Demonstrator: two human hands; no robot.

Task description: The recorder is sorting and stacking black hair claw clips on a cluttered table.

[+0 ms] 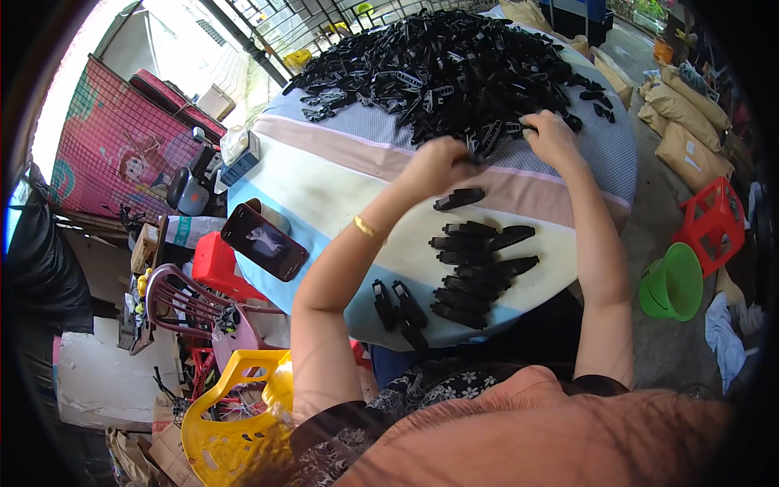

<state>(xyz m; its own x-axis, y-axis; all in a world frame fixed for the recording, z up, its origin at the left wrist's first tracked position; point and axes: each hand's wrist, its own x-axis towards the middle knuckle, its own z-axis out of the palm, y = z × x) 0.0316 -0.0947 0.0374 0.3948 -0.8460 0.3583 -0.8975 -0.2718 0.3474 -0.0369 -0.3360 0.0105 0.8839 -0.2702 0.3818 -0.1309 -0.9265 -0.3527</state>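
A large heap of small black plastic pieces (454, 65) covers the far part of the round table. My left hand (438, 169) is just in front of the heap, its fingers curled round a dark, motion-blurred piece. Farther right, my right hand (553, 140) reaches to the heap's near edge. Its thumb and fingertips are bent together beside black pieces; whether one is between them is hard to see. A single black piece (459, 199) lies below my left hand. Nearer me are a stacked row of black pieces (466, 280) and a smaller group (399, 308) to its left.
A phone (264, 242) leans against a cup (269, 213) at the table's left, near a tissue box (241, 160). The striped tablecloth (349, 183) spans the table. A yellow chair (235, 422) stands left; a green bucket (672, 282), red stool (714, 223) and brown sacks (690, 150) stand right.
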